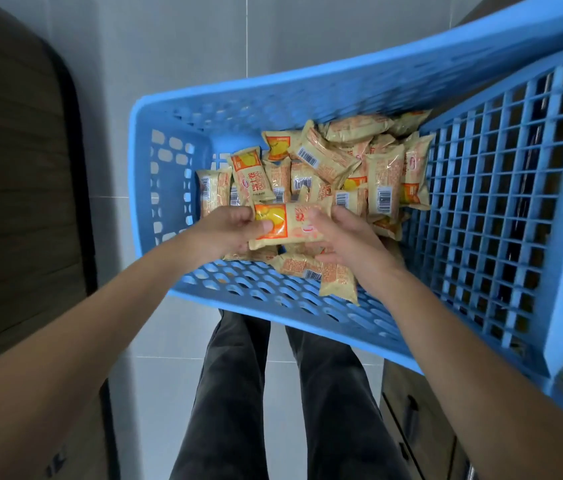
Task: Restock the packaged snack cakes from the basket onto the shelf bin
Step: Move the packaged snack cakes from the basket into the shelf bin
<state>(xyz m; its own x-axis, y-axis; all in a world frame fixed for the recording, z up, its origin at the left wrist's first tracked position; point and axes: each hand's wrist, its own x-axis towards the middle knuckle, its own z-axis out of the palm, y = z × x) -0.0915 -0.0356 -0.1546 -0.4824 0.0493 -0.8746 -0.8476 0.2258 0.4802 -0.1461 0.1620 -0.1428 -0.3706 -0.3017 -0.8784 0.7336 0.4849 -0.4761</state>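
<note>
A blue plastic basket (273, 98) with perforated walls fills the middle and right of the head view, tilted. Several beige and orange snack cake packets (349, 168) lie heaped inside it. One snack cake packet (290, 225) is lifted a little above the heap, lying crosswise. My left hand (224, 233) pinches its left end, thumb on the orange print. My right hand (349, 244) grips its right end with fingers curled over the top edge. The shelf bin is not in view.
A dark wooden panel (13, 202) stands along the left. Grey floor tiles (169, 375) and my legs in dark trousers (238, 393) show below the basket. A brown drawer unit (411, 427) sits under the basket at the lower right.
</note>
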